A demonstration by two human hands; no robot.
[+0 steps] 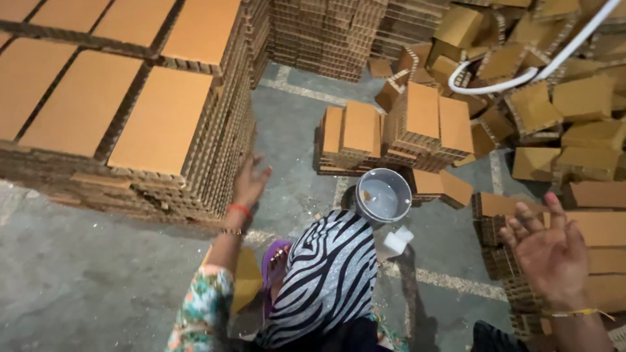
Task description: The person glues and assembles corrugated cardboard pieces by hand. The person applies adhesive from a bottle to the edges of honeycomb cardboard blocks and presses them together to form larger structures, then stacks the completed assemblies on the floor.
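My right hand (551, 254) is raised at the lower right, palm towards me and fingers spread, holding nothing. It has a yellow thread at the wrist and hovers over a low stack of brown cardboard blocks (606, 228). My left hand is out of view. Below me crouches another person in a zebra-striped head cloth (326, 274) and a floral sleeve. That person's hand (250, 181), with a red bangle, reaches up to the side of a tall cardboard stack (163, 117) and holds nothing. A round metal bowl (383, 195) with pale liquid stands on the floor just beyond them.
A small pile of cardboard blocks (398, 130) sits behind the bowl. Loose blocks lie heaped at the upper right (574, 98), with a white hose (521, 77) across them. On the grey concrete floor (98, 280) are a white scrap (398, 240) and a purple sandal (274, 259).
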